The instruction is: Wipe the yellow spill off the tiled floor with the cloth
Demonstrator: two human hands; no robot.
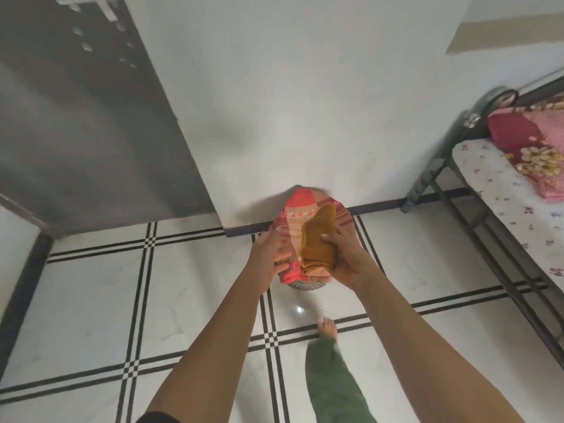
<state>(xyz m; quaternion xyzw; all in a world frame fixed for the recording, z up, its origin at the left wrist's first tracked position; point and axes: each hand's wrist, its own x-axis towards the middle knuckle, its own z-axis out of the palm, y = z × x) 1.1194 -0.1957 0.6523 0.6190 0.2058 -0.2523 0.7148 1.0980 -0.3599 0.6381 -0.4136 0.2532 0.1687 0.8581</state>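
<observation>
Both my hands hold a folded cloth [297, 236] out in front of me, above the tiled floor [183, 288]. It is pink and red with a flowered band, and part of it is stained mustard yellow. My left hand [270, 257] grips its left edge. My right hand [341, 254] grips the yellow-stained part from the right. A round patterned rim [305, 286] peeks out below the cloth; I cannot tell what it is. No yellow spill shows on the visible floor.
A white wall [305, 102] with a dark skirting stands just ahead. A grey door [76, 117] is at the left. A metal-framed bed [503, 209] with flowered bedding fills the right side. My bare foot [328, 326] and green trouser leg are below.
</observation>
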